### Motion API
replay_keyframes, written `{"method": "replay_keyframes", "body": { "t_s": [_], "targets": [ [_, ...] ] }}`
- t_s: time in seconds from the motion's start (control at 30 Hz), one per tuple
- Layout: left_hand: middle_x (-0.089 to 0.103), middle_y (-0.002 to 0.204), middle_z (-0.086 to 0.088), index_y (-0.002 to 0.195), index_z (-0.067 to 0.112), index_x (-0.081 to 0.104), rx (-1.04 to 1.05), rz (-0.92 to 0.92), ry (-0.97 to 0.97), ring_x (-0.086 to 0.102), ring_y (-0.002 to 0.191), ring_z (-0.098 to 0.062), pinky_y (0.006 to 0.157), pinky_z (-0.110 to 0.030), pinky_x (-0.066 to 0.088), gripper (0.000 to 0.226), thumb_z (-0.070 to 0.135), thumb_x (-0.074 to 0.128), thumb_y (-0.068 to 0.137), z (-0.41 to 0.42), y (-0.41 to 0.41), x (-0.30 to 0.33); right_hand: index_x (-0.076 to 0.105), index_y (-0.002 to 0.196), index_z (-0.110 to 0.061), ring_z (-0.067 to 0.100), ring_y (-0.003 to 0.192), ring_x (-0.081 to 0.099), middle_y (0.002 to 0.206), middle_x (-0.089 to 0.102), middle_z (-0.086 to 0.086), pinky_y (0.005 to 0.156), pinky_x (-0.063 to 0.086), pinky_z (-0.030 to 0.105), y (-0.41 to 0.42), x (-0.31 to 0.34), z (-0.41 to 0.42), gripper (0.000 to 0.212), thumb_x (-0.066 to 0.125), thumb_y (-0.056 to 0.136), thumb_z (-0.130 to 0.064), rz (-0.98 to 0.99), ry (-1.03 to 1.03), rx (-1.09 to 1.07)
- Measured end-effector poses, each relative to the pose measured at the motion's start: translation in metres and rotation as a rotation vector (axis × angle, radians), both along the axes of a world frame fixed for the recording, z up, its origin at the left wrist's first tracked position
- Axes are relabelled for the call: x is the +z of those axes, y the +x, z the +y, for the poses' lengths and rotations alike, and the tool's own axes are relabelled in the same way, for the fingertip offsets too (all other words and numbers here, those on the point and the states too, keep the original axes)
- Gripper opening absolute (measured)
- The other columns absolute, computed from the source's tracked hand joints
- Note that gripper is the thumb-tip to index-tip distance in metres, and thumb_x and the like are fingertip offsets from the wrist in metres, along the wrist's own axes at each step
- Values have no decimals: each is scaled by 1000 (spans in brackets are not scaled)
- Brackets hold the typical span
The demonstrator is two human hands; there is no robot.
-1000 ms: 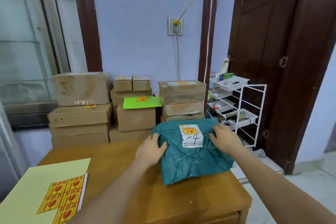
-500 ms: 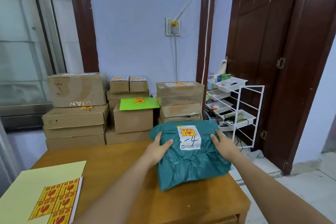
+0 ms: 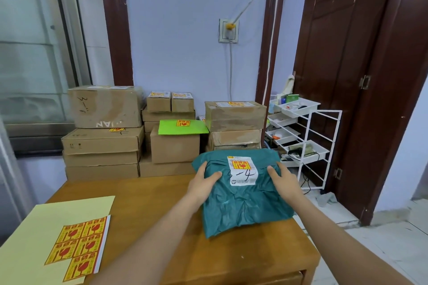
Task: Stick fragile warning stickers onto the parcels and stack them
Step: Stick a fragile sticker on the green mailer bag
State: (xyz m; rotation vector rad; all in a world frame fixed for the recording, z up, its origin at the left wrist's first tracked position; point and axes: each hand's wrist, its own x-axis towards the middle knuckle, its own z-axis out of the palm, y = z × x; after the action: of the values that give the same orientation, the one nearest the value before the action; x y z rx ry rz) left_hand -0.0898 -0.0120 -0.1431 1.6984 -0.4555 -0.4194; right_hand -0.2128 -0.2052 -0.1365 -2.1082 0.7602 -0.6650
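Head view
Table [image 3: 143, 194]: a wooden top is seen, set before a pale blue wall [image 3: 185, 30]; a dark door [image 3: 347, 76] is seen at the right and a glazed panel [image 3: 30, 53] at the left.
Socket [image 3: 228, 31]: it is mounted on the wall, with a cable hung below it.
Parcel [image 3: 243, 201]: a teal bag is laid on the table's right part, with a white label [image 3: 242, 170] on its top carrying a yellow-red sticker.
Left hand [image 3: 203, 183]: it is laid on the parcel's left side, fingers nearly straight and spread; nothing is gripped.
Right hand [image 3: 283, 180]: it is pressed flat on the parcel's right side, fingers straight.
Sticker sheet [image 3: 78, 247]: it is laid on a cream paper [image 3: 41, 222] at the table's near left, well apart from the parcel.
Boxes [image 3: 104, 132]: cardboard stacks are ranged behind the table; several are stickered, and a green sheet [image 3: 183, 127] lies on one.
Rack [image 3: 303, 141]: a white wire shelf with trays is placed right of the boxes, partly behind the parcel.
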Motion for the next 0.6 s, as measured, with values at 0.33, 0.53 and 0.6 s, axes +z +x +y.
{"method": "replay_keyframes", "body": {
  "t_s": [0.33,0.53,0.6],
  "targets": [
    [43,144,3,147,33,27,38,3,-142,52,117,-19,94,-33,46,65,39,58,91,12,-5,6,35,145,-17,27,119,52,134,54,9,92,42,38,-2,21,13,54,40,98,-45,-81,-66,-51],
    [46,141,6,141,36,37,123,11,-341,52,119,-17,101,-39,46,55,35,59,91,31,-5,14,40,141,-14,24,127,46,141,47,6,102,40,42,5,32,33,52,44,97,-42,-189,-88,-18],
    [48,139,4,138,38,40,150,10,-414,53,120,-18,101,-42,46,52,33,61,91,41,-3,17,41,139,-13,25,126,45,139,48,9,103,39,41,11,36,42,49,46,97,-37,-234,-94,-6]
  ]
}}
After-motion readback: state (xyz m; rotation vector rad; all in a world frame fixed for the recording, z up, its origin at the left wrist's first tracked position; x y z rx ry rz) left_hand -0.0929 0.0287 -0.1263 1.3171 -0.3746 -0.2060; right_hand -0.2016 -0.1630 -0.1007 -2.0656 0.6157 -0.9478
